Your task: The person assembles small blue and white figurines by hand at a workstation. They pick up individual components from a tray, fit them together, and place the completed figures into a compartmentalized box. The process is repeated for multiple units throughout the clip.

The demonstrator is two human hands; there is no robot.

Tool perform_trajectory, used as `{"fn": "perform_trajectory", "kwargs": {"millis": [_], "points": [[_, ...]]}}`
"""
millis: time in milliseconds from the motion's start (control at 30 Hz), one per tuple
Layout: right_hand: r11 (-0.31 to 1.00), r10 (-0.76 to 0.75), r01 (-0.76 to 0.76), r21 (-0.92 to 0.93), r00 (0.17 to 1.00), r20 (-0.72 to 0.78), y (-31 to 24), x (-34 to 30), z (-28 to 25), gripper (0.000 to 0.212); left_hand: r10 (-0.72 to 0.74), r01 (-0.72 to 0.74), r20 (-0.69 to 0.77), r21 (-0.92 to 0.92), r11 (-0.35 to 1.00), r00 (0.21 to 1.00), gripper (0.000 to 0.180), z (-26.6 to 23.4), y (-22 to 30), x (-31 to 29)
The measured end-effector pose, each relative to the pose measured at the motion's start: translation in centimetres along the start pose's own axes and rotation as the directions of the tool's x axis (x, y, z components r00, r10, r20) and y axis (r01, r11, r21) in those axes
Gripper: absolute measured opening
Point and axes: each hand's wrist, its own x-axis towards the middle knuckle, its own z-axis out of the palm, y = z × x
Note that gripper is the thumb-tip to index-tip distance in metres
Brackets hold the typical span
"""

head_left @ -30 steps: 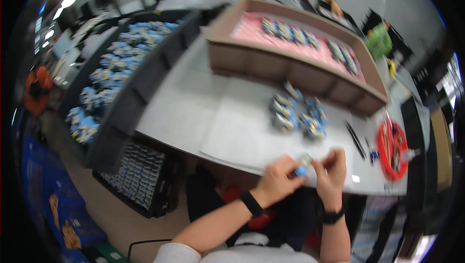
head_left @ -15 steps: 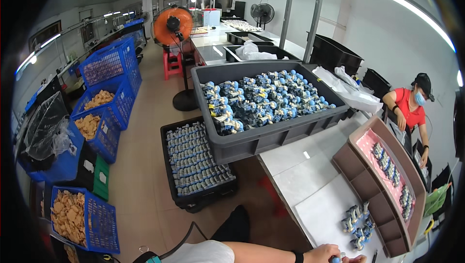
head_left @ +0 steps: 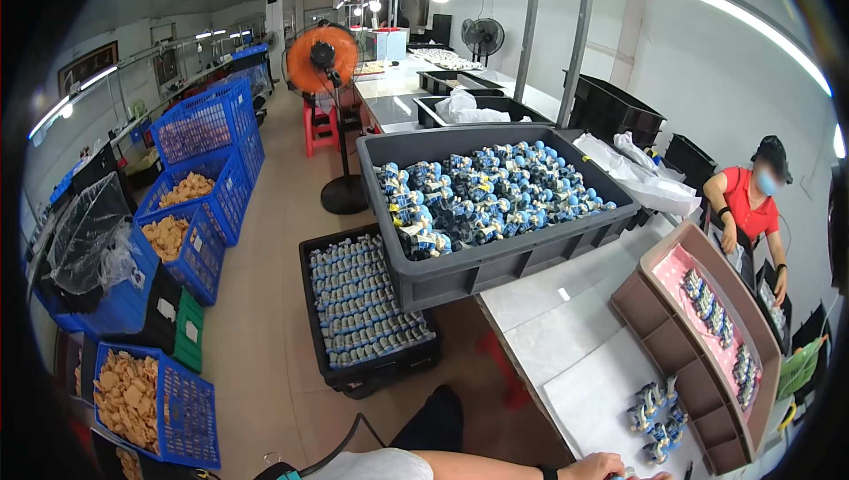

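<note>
At the bottom edge, over the table's near end, my left hand [head_left: 594, 467] has its fingers closed around a small light-blue piece [head_left: 617, 475], seemingly a figurine, mostly cut off by the frame. Only a sliver of my right hand [head_left: 659, 476] shows beside it; its fingers are mostly out of frame. Just beyond my hands, a loose cluster of small blue-and-dark figurines [head_left: 659, 418] lies on a white sheet [head_left: 584, 383]. A dark pen [head_left: 688, 469] lies to the right of my hands.
A large grey bin [head_left: 522, 278] of figurines overhangs the table's left edge. Below it, a black crate [head_left: 371, 374] holds rows of grey-blue parts. A brown tray [head_left: 654, 330] stands at right, near a co-worker [head_left: 752, 201]. Blue baskets [head_left: 190, 409] and an orange fan [head_left: 323, 56] stand left.
The view has tilted slightly up, so the scene sits a little lower. My hands have slipped further below the bottom edge, hiding more of the light-blue piece.
</note>
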Motion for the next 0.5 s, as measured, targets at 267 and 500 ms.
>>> {"fn": "perform_trajectory", "kwargs": {"millis": [267, 500], "points": [[0.998, 0.06, -0.06, 0.033, 0.998, 0.015, 1.0, -0.2, 0.0, 0.022, 0.017, -0.016, 0.016, -0.016, 1.0, 1.0, 0.027, 0.2, -0.5, 0.0], [1.0, 0.025, -0.025, -0.006, 0.999, 0.022, 3.1, -0.5, 0.0, 0.02, -0.01, 0.01, 0.035, 0.006, 1.0, 0.999, 0.028, 0.2, -0.6, -0.6]]}}
